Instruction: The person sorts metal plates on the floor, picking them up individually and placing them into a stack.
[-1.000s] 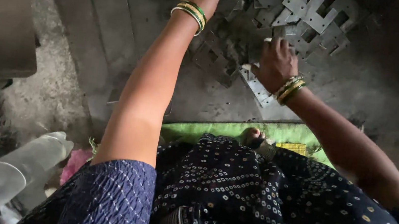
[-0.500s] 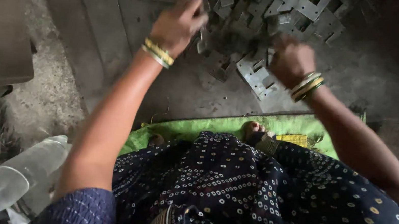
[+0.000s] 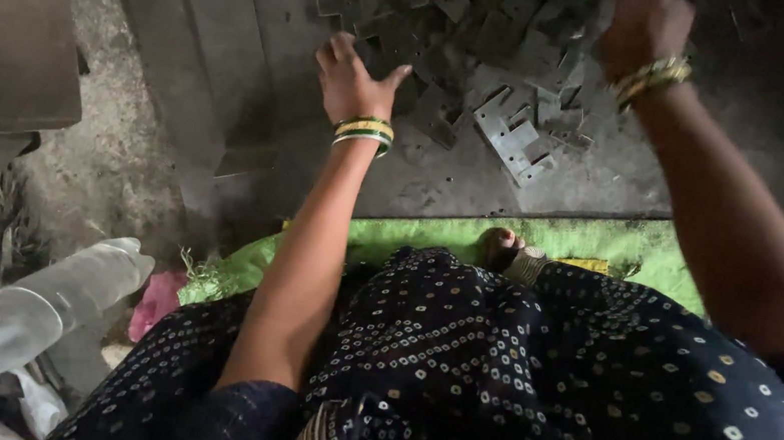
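Seated person, viewed from above; both arms reach forward over a dark grey, scuffed metal floor plate [image 3: 437, 181].

Left hand [image 3: 354, 84]: palm down, fingers spread and slightly curled, holding nothing. It hovers over or rests on the plate at the near-left edge of the heap of flat grey stamped metal brackets [image 3: 496, 42]. The nearest loose bracket pieces lie just ahead of and to the right of the fingertips, near but apart from them. Green and gold bangles [image 3: 364, 132] sit at the wrist.

Right hand [image 3: 645, 21]: raised over the far-right part of the heap, seen from the back and partly cut by the frame top. Fingers curl downward into the pieces; whether they pinch a bracket cannot be told. Gold bangles [image 3: 650, 77] at the wrist.

One pale grey notched bracket [image 3: 512, 137] lies apart at the heap's near edge, between the two hands, long axis diagonal from near-right to far-left. The left hand is judged the nearer to it.

Materials: brackets are thin sheet metal, matte, with square cut-outs and sharp corners, lying overlapped at random angles.

Surroundings: a bright green cloth [image 3: 601, 243] borders the plate's near edge; a dark blue dotted garment [image 3: 531, 390] covers the lap; a clear plastic bottle [image 3: 15, 322] lies at near left.
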